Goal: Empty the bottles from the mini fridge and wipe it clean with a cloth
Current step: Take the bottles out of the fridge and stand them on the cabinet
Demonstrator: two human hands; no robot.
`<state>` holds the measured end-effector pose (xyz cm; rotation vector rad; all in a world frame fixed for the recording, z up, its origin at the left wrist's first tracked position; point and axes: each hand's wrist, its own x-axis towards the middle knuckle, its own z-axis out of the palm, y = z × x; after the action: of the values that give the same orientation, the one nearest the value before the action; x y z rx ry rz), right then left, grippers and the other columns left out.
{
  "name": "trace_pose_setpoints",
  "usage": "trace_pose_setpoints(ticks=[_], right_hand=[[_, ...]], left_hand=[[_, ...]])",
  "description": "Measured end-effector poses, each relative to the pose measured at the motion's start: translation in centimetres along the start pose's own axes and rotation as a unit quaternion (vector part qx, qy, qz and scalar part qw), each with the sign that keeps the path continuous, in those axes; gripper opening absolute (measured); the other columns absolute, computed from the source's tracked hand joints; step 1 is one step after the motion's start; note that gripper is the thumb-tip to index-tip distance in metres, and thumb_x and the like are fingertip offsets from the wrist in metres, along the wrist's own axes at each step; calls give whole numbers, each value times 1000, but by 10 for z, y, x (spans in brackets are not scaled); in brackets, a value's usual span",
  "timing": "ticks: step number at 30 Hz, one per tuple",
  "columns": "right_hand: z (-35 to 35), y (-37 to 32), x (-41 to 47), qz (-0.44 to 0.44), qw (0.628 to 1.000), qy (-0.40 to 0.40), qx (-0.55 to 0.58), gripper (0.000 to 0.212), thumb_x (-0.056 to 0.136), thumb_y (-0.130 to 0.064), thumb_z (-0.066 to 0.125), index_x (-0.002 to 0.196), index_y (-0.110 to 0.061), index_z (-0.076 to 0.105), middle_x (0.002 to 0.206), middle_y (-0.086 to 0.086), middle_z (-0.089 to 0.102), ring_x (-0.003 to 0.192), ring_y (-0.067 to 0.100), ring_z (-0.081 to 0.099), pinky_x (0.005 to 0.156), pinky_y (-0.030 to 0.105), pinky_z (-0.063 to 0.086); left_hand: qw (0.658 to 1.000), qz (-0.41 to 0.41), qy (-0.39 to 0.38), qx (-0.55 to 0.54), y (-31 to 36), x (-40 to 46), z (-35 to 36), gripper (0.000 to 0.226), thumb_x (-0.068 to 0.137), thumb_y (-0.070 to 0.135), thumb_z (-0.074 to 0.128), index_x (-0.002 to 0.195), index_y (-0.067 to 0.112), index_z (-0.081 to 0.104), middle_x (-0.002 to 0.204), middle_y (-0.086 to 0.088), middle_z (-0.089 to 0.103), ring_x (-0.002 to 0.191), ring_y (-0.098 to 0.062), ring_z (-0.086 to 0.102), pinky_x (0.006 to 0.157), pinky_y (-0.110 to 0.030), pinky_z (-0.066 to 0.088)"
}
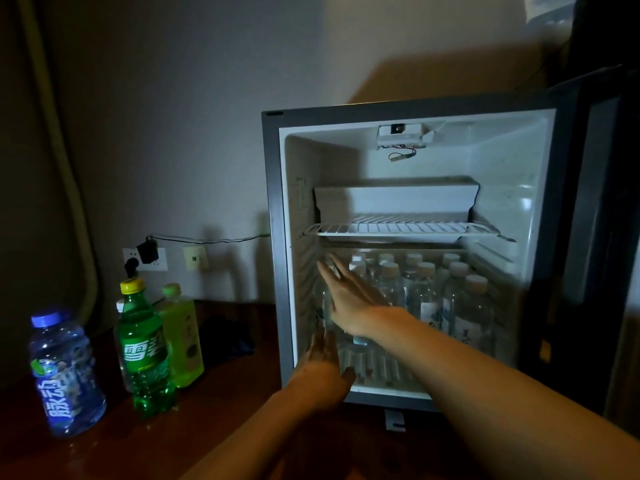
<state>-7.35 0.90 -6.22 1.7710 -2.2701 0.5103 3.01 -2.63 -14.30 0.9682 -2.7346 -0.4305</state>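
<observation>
The mini fridge (408,251) stands open on the desk (207,420), its lower compartment packed with upright clear water bottles (433,296), caps up, long axes vertical. The nearest of them, a bottle (327,306) at the front left corner, stands just past the fingertips of both hands. The right hand (349,296) reaches in from the right, fingers straight and together, palm toward that bottle's side and holding nothing (whether it already touches is hard to tell in the dim light). The left hand (323,362) comes in lower, at the fridge's floor, fingers extended toward the bottle's base, also empty. The right hand looks nearer to the bottle's body, so it would likely close first. Well to the left on the desk stand a blue bottle (64,372), a green soda bottle (145,348) and a yellow-green bottle (181,337).
</observation>
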Motion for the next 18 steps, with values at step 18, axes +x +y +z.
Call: trace_pose_setpoints(ticks=[18], right_hand=[[18, 21, -28, 8, 968, 193, 162, 27, 97, -25, 54, 122, -28, 43, 125, -3, 51, 100, 11, 59, 76, 22, 53]], left_hand=[[990, -11, 105, -94, -4, -10, 10, 87, 95, 42, 52, 153, 9, -5, 158, -11, 18, 144, -24, 25, 114, -31, 25]])
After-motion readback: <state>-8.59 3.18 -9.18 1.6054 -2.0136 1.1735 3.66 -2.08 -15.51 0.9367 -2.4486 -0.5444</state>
